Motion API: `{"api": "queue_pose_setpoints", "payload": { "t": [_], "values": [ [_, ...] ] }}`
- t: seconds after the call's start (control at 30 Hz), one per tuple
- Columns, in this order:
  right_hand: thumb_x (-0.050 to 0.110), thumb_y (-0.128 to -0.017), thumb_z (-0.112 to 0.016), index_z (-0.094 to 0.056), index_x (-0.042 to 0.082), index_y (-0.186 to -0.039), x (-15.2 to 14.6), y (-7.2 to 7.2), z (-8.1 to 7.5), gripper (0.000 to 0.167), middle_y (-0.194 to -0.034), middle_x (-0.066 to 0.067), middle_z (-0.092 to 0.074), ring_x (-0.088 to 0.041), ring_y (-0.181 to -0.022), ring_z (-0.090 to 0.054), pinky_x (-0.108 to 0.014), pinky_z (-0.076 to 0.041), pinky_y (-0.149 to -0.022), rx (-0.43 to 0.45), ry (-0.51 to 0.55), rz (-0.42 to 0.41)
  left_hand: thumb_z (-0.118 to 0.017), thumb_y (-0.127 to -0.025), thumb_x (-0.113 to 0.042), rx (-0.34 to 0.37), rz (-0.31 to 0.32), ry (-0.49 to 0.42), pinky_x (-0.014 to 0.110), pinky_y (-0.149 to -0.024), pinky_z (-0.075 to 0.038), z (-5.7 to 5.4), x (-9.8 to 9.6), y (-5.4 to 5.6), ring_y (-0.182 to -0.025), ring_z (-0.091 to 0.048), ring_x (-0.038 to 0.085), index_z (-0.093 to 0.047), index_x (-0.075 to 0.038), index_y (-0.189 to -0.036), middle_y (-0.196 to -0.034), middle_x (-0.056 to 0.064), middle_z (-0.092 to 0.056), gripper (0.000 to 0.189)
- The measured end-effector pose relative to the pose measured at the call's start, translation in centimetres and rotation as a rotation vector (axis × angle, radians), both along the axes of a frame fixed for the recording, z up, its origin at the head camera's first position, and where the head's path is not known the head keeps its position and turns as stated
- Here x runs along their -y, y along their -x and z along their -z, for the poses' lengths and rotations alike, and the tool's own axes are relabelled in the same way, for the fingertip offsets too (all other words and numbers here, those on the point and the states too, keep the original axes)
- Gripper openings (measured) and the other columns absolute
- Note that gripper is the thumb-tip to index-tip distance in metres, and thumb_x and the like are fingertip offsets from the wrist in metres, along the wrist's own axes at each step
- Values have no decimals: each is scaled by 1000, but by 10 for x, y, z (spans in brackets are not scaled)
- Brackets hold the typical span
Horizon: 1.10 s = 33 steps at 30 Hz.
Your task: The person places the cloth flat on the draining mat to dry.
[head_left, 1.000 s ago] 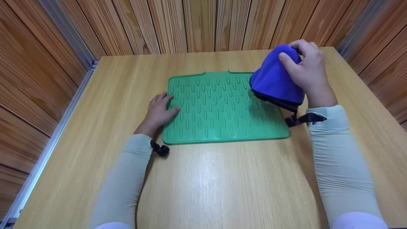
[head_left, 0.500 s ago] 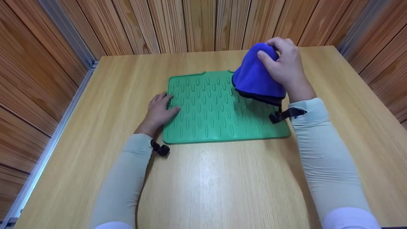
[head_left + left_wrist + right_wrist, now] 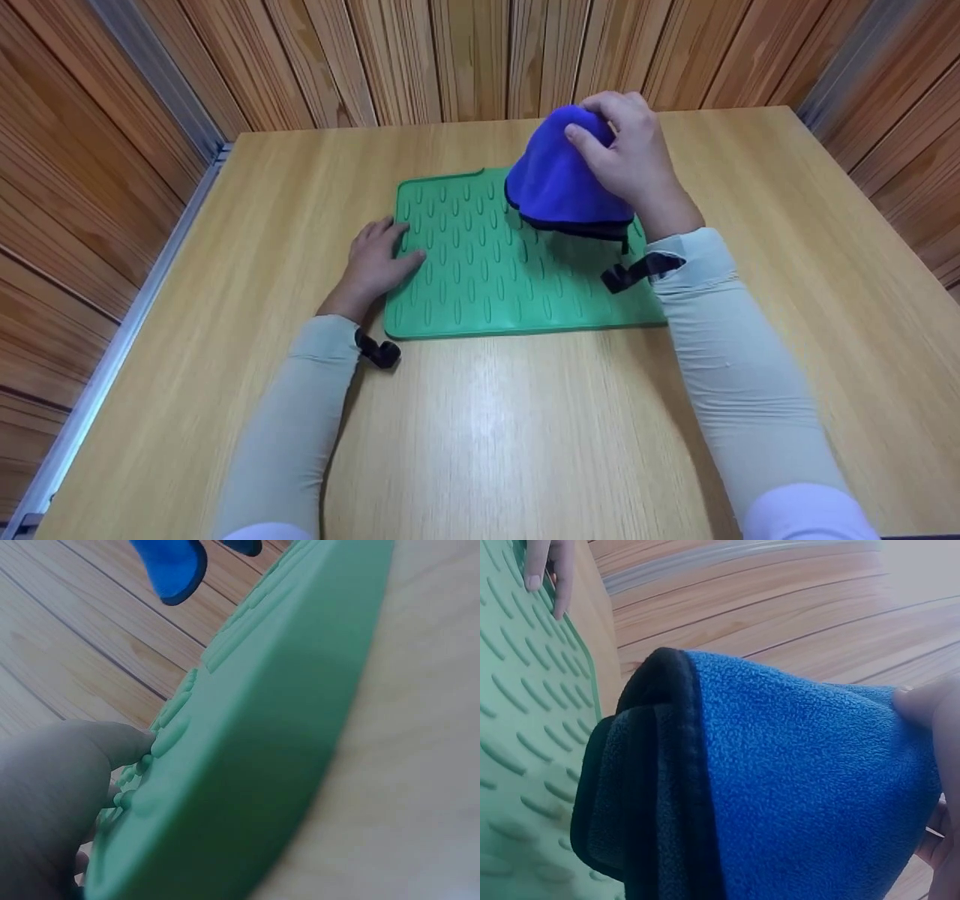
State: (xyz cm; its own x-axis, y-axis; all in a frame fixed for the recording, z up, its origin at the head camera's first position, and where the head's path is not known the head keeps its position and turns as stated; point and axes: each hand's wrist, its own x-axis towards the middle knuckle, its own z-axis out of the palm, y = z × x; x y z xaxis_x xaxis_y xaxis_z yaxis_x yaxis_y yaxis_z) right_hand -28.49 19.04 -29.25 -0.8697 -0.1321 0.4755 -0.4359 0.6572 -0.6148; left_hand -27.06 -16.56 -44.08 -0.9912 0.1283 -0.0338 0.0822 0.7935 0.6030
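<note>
A blue towel (image 3: 566, 176) with a dark edge hangs folded from my right hand (image 3: 626, 150), which pinches its top between thumb and fingers. The towel's lower edge is raised over the green mat (image 3: 480, 285), and its shadow falls there. In the right wrist view the towel (image 3: 802, 765) shows dark grey inner folds (image 3: 641, 787). The mat lies flat on the table, with rows of raised oval ridges. My left hand (image 3: 377, 259) rests on the mat's left edge, fingers spread; in the left wrist view the thumb touches the ridged surface.
The wooden table (image 3: 480, 435) reaches to a plank wall (image 3: 472, 60) at the back. More planks stand to the left and right, with metal posts (image 3: 169, 75) at the corners. Black straps (image 3: 641, 271) with small cameras sit on both wrists.
My right hand has carried the towel leftward, from over the mat's right edge to over its right-middle part. My left hand and the mat have stayed in place.
</note>
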Motion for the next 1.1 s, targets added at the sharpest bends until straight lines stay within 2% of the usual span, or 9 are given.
{"api": "queue_pose_setpoints", "payload": {
  "t": [0.27, 0.4, 0.83, 1.1],
  "values": [
    [33, -100, -64, -68, 9, -125, 9, 7, 11, 36, -123, -8, -66, -21, -117, -50, -39, -47, -98, -78, -48, -69, -56, -99, -47, 4, -1, 2, 57, -122, -10, -1, -1, 0, -154, -4, 34, -39, -15, -156, -168, 10, -18, 68],
    [32, -100, -63, -68, 9, -124, 11, 10, 21, 34, -123, -8, -66, -23, -117, -50, -40, -46, -98, -78, -84, -109, -56, -99, -48, 6, 1, 2, 58, -121, -10, -1, -1, 1, -154, -5, 35, -38, -15, -157, -167, 10, -18, 68],
    [27, -100, -65, -69, 6, -118, 15, 11, 54, 28, -119, -11, -69, -29, -114, -51, -47, -45, -95, -31, -116, -193, -57, -99, -46, -15, 5, 26, 56, -121, -9, -1, 0, 2, -153, -7, 37, -39, -14, -156, -167, 13, -20, 68],
    [24, -99, -66, -71, 7, -117, 13, 13, 75, 25, -121, -12, -69, -31, -110, -52, -49, -42, -93, 70, -160, -218, -57, -99, -47, 2, -3, 14, 57, -121, -10, -1, 0, 0, -154, -6, 35, -39, -16, -156, -167, 11, -19, 68]
  ]
}}
